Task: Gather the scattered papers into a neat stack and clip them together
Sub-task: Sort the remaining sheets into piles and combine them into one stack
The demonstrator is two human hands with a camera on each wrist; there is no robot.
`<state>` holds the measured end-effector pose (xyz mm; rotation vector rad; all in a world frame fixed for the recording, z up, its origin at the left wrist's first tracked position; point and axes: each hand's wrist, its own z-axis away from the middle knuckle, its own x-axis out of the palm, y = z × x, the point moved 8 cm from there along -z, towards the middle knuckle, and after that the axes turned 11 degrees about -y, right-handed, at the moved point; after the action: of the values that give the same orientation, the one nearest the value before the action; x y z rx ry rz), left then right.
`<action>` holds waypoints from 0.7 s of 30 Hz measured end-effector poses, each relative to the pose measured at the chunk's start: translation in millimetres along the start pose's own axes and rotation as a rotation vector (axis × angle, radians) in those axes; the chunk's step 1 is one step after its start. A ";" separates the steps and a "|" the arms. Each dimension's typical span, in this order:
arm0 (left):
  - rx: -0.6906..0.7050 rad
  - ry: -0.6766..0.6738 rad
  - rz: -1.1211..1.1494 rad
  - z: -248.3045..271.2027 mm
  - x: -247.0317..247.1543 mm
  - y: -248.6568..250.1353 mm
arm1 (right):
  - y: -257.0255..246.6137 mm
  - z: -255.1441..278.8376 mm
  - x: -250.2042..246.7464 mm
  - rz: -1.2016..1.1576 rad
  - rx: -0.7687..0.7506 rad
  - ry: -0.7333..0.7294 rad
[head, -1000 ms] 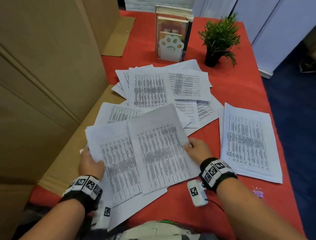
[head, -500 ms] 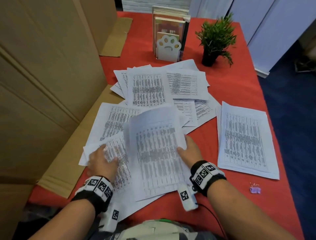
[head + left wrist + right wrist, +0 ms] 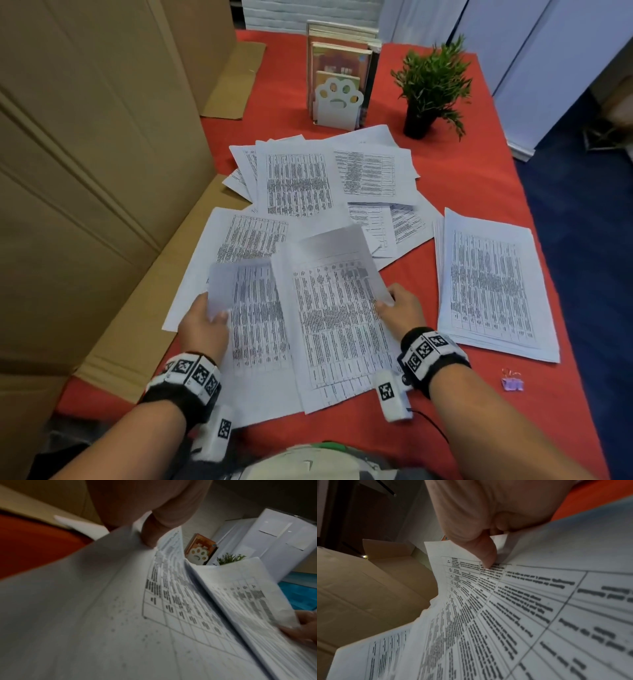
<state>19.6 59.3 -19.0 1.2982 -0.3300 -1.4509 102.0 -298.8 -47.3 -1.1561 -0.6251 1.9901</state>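
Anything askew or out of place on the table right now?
Yes. The loose sheets lie fanned at mixed angles, and the held sheets are splayed, top corner curling. The side stack looks squared. The binder clip lies unused.

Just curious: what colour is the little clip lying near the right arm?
Pale purple binder clip on the red tablecloth; head view.

left hand, right hand, thumbs pinching
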 end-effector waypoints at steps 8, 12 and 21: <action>0.051 0.041 -0.359 -81.0 -16.6 16.9 | 24.2 6.8 -23.2 -0.079 0.078 0.020; 0.045 -0.014 -0.390 -90.6 -9.9 11.5 | 31.7 10.3 -28.8 -0.092 0.082 0.067; -0.077 0.098 -0.107 -74.6 -31.7 6.4 | 30.3 12.4 -74.9 -0.115 0.083 0.211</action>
<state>77.9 115.6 -24.3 1.3358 -0.1409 -1.4690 104.5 -377.2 -24.1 -1.2308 -0.4848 1.7530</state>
